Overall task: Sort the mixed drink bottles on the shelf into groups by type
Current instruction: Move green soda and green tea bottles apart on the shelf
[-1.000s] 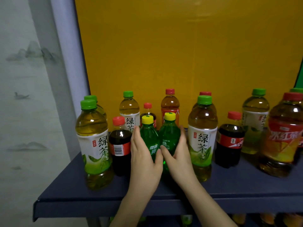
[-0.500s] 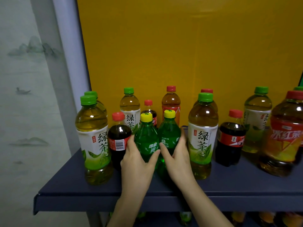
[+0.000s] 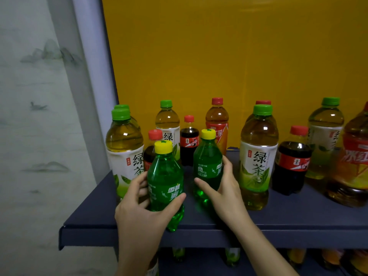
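Observation:
Two small green soda bottles with yellow caps are at the front of the dark blue shelf. My left hand grips the left green bottle, lifted and drawn toward the shelf's front edge. My right hand wraps around the right green bottle, which stands on the shelf. Around them stand green tea bottles with green caps, small cola bottles with red caps, and a red-capped iced tea bottle.
A yellow panel backs the shelf. A large iced tea bottle and another green tea bottle stand at the right. A white post borders the shelf's left side. More bottles show on the shelf below.
The two green bottles stood together; my left hand has pulled its bottle left and toward the front edge, opening a gap. My right hand stays on the other bottle.

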`<action>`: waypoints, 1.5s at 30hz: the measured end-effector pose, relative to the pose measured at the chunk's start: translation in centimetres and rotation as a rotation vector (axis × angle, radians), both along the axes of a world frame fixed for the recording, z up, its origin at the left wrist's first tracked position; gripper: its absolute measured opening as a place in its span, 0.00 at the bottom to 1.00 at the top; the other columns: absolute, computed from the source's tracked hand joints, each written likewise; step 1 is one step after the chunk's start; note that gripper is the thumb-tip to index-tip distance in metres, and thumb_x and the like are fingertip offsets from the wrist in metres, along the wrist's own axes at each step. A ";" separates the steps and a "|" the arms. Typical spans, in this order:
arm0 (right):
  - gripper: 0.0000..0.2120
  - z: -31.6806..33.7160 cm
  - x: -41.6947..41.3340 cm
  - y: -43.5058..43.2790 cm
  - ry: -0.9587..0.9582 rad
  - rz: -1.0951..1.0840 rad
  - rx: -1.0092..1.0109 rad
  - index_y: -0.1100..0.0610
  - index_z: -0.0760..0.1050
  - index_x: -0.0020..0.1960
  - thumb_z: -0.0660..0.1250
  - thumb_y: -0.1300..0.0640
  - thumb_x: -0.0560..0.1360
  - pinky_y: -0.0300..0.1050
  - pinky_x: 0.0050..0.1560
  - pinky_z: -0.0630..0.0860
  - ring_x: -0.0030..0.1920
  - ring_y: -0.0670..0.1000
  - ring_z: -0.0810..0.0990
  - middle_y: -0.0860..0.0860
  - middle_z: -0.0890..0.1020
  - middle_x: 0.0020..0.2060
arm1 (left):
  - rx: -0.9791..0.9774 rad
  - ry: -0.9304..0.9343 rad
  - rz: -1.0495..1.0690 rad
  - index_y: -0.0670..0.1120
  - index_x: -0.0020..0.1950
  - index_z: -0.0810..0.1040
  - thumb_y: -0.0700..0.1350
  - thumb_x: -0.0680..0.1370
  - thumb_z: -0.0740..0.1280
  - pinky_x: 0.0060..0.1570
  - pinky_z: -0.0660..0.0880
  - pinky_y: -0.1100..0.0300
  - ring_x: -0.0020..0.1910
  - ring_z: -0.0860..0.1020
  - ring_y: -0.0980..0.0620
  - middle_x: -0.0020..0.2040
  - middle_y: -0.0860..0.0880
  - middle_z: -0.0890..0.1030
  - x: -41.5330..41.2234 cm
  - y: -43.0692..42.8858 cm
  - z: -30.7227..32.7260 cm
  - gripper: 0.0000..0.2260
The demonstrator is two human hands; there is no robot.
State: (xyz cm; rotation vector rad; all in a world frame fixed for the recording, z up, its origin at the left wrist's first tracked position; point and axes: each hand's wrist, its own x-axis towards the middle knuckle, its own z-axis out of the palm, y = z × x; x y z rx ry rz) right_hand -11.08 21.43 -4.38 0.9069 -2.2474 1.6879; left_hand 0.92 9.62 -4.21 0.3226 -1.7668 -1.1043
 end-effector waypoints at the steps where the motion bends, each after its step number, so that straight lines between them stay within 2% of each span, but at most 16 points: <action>1: 0.37 0.1 0.5 0.1 0.009 0.013 0.005 0.48 0.54 0.72 0.71 0.50 0.70 0.41 0.64 0.69 0.64 0.42 0.70 0.45 0.72 0.64 | 0.000 0.008 -0.016 0.51 0.56 0.75 0.50 0.55 0.78 0.42 0.76 0.75 0.49 0.78 0.68 0.48 0.60 0.79 0.3 -0.2 0.0 0.31; 3: 0.37 0.1 1.7 0.6 0.022 0.039 0.001 0.46 0.54 0.71 0.71 0.47 0.69 0.40 0.64 0.69 0.64 0.40 0.70 0.43 0.72 0.64 | 0.010 0.029 -0.045 0.50 0.57 0.75 0.53 0.53 0.76 0.42 0.77 0.72 0.49 0.79 0.66 0.49 0.58 0.80 0.8 -0.5 0.1 0.33; 7: 0.39 0.0 4.3 2.3 0.014 0.088 -0.042 0.41 0.56 0.70 0.69 0.36 0.65 0.47 0.63 0.72 0.63 0.39 0.71 0.37 0.73 0.62 | 0.026 0.061 -0.106 0.52 0.56 0.75 0.51 0.53 0.76 0.42 0.77 0.73 0.48 0.79 0.65 0.48 0.56 0.80 1.6 -0.7 0.6 0.32; 11: 0.35 0.5 6.2 5.9 -0.078 0.111 -0.106 0.32 0.59 0.65 0.72 0.36 0.62 0.48 0.58 0.77 0.61 0.40 0.74 0.36 0.75 0.60 | 0.028 0.044 -0.217 0.59 0.52 0.74 0.52 0.51 0.77 0.44 0.77 0.71 0.50 0.80 0.61 0.48 0.55 0.81 1.5 0.4 1.9 0.30; 14: 0.34 1.1 6.8 9.5 -0.127 0.049 -0.169 0.34 0.62 0.65 0.73 0.39 0.63 0.46 0.52 0.80 0.57 0.37 0.76 0.35 0.77 0.56 | 0.011 0.019 -0.342 0.53 0.54 0.77 0.49 0.49 0.82 0.45 0.78 0.67 0.49 0.81 0.59 0.47 0.53 0.83 0.8 2.5 2.7 0.34; 16: 0.33 1.5 7.0 12.3 -0.129 -0.015 -0.191 0.36 0.62 0.64 0.72 0.43 0.63 0.44 0.50 0.80 0.54 0.35 0.77 0.31 0.77 0.53 | 0.016 0.025 -0.413 0.50 0.55 0.77 0.49 0.50 0.79 0.43 0.78 0.68 0.48 0.81 0.59 0.46 0.54 0.84 0.1 4.7 3.1 0.33; 19: 0.36 1.6 7.0 17.1 -0.132 -0.130 -0.228 0.41 0.63 0.66 0.72 0.46 0.61 0.40 0.46 0.81 0.52 0.34 0.77 0.30 0.77 0.51 | 0.002 0.029 -0.514 0.52 0.52 0.77 0.49 0.52 0.77 0.41 0.77 0.71 0.47 0.81 0.62 0.47 0.59 0.83 -1.0 8.9 3.6 0.28; 22: 0.36 1.7 7.1 22.7 -0.110 -0.263 -0.244 0.44 0.64 0.67 0.72 0.45 0.60 0.38 0.46 0.80 0.51 0.35 0.78 0.31 0.78 0.51 | -0.028 0.010 -0.620 0.54 0.51 0.78 0.50 0.52 0.82 0.41 0.76 0.72 0.47 0.81 0.63 0.47 0.61 0.83 -2.5 13.5 4.0 0.29; 26: 0.34 1.7 7.6 31.0 -0.087 -0.398 -0.258 0.44 0.64 0.65 0.71 0.47 0.61 0.28 0.40 0.75 0.49 0.31 0.77 0.31 0.78 0.48 | -0.025 -0.003 -0.708 0.55 0.53 0.78 0.56 0.52 0.80 0.47 0.77 0.65 0.50 0.81 0.60 0.49 0.57 0.83 -5.2 21.1 3.9 0.31; 28: 0.34 1.7 8.1 35.3 -0.080 -0.462 -0.260 0.46 0.64 0.66 0.71 0.48 0.62 0.26 0.38 0.74 0.47 0.28 0.76 0.35 0.78 0.48 | -0.022 -0.006 -0.753 0.55 0.52 0.78 0.56 0.53 0.82 0.48 0.77 0.63 0.50 0.80 0.62 0.49 0.60 0.82 -6.3 25.5 3.7 0.30; 33: 0.31 0.9 9.4 46.1 -0.067 -0.607 -0.240 0.48 0.62 0.66 0.71 0.55 0.67 0.22 0.33 0.71 0.43 0.23 0.73 0.33 0.73 0.50 | -0.001 -0.024 -0.832 0.53 0.54 0.78 0.56 0.52 0.82 0.52 0.77 0.58 0.51 0.79 0.62 0.48 0.58 0.83 -8.5 36.2 2.2 0.32; 37: 0.34 -0.2 9.9 54.6 -0.063 -0.741 -0.184 0.50 0.62 0.69 0.72 0.53 0.66 0.23 0.35 0.72 0.44 0.23 0.73 0.35 0.73 0.53 | 0.010 -0.033 -0.908 0.50 0.54 0.78 0.56 0.53 0.79 0.50 0.76 0.64 0.49 0.79 0.63 0.49 0.57 0.82 -10.3 43.9 1.1 0.32; 40: 0.33 -0.1 10.1 60.2 -0.050 -0.843 -0.148 0.49 0.63 0.67 0.73 0.53 0.66 0.21 0.38 0.71 0.44 0.21 0.71 0.35 0.73 0.52 | 0.002 -0.037 -0.960 0.50 0.53 0.78 0.56 0.52 0.77 0.46 0.74 0.72 0.48 0.79 0.64 0.48 0.57 0.82 -11.6 49.2 1.1 0.31; 45: 0.41 0.2 8.9 68.1 -0.031 -0.958 -0.106 0.49 0.63 0.69 0.71 0.42 0.60 0.28 0.46 0.70 0.48 0.22 0.71 0.32 0.73 0.52 | -0.021 -0.042 -1.027 0.54 0.50 0.77 0.55 0.53 0.77 0.45 0.74 0.72 0.47 0.79 0.65 0.47 0.58 0.81 -14.5 57.4 1.3 0.27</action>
